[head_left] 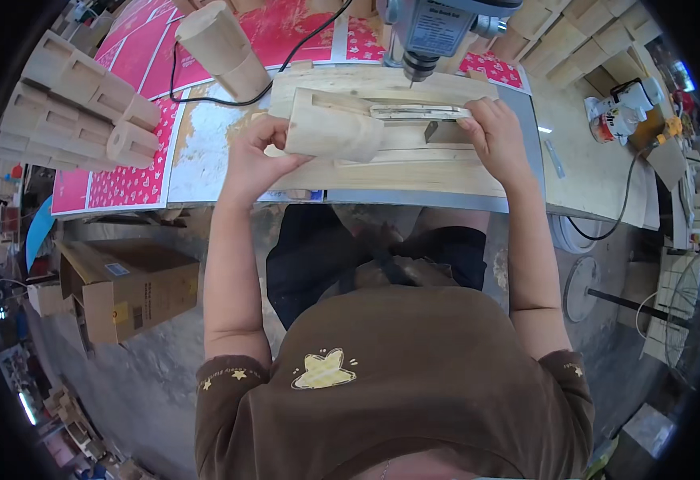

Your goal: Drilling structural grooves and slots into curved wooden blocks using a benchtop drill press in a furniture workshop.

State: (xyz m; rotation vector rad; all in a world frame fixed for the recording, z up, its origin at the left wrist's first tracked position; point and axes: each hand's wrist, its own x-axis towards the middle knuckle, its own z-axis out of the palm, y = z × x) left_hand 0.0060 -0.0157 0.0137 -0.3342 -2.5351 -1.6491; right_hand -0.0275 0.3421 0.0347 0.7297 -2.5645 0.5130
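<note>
My left hand (258, 156) grips the left end of a pale wooden cylinder (334, 132) that lies tilted over a wooden board jig, with a slot cut in its upper side. Close to the cylinder's right end, a long narrow light-coloured strip with dark edges (422, 113) runs across to my right hand (498, 136). The fingers of my right hand are closed around the strip's right end. Below the strip stands a small grey metal plate (450, 132) on the jig (414, 175). Just above and behind hangs the drill press chuck (420, 68) with a thin bit pointing down.
Slotted wooden cylinders (86, 104) are stacked at the left, and another cylinder pair (222, 52) stands behind my left hand. A black cable (302, 44) crosses the tabletop. More wooden blocks (582, 40), white bottles (626, 108) and a cutter (555, 158) lie right. A cardboard box (138, 288) sits below.
</note>
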